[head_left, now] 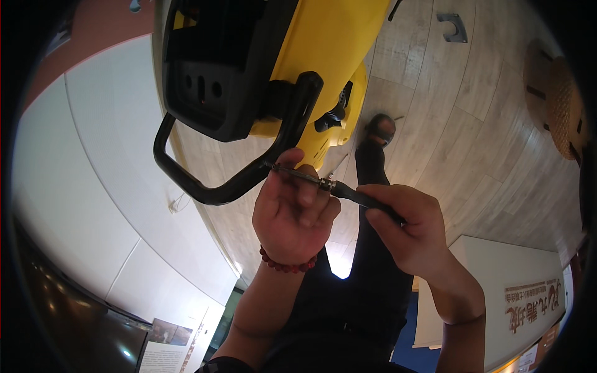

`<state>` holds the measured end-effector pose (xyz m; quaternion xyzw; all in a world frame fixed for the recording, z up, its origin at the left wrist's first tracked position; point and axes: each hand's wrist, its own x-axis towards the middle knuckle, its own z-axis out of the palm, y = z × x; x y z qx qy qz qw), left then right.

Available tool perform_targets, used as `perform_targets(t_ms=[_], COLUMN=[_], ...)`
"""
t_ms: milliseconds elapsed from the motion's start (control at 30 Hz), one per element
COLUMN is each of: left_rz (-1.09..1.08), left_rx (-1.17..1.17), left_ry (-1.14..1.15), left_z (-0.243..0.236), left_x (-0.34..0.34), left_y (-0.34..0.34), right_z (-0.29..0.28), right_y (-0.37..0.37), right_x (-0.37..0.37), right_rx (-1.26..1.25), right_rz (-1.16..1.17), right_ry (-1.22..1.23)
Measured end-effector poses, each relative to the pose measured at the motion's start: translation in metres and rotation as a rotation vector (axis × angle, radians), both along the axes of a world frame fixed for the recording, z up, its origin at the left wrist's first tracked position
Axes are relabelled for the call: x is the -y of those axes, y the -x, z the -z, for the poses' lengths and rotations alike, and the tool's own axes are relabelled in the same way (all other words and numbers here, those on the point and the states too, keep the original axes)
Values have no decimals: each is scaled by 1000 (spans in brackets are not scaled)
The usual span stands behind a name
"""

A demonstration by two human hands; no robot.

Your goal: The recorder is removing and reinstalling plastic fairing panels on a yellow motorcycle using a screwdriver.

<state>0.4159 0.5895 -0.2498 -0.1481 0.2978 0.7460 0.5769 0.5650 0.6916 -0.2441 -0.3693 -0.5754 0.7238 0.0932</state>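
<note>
Floor: pale wood-look planks [479,124] run under a yellow machine [323,56]; a white wall panel [118,155] curves along my left.
Machine: yellow body with a black housing [214,93] and a black tubular handle [249,177] looping from the housing back up to the body.
Tool: a screwdriver [336,188], metal shaft and dark grip, lies nearly level with its tip at the handle's lower bend.
Left hand [292,214]: I pinch the shaft near the tip, fingers closed around it, steadying it against the handle.
Right hand [407,227]: I have it wrapped shut on the dark grip, just apart from the left.
Wrist: a red bead bracelet [287,264] sits on my left wrist.
Step in hand: as I judge it, seating the tip on a fastener in the handle; the fastener itself is hidden.
Next move calls for: keeping the shaft in line and turning from the grip without letting the tip slip.
</note>
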Motion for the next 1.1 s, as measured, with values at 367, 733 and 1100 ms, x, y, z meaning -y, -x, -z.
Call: perform_targets(t_ms=[367, 733, 1100], left_rz=[143, 171, 182], left_rx=[60, 18, -23], left_ry=[184, 215, 377], left_z=[4, 2, -2], left_x=[45, 49, 55], left_y=[-10, -8, -2], right_z=[3, -1, -9], right_y=[18, 37, 46], right_x=[-5, 9, 13], right_rx=[1, 48, 75], right_rz=[20, 37, 28], right_ry=[-106, -223, -220])
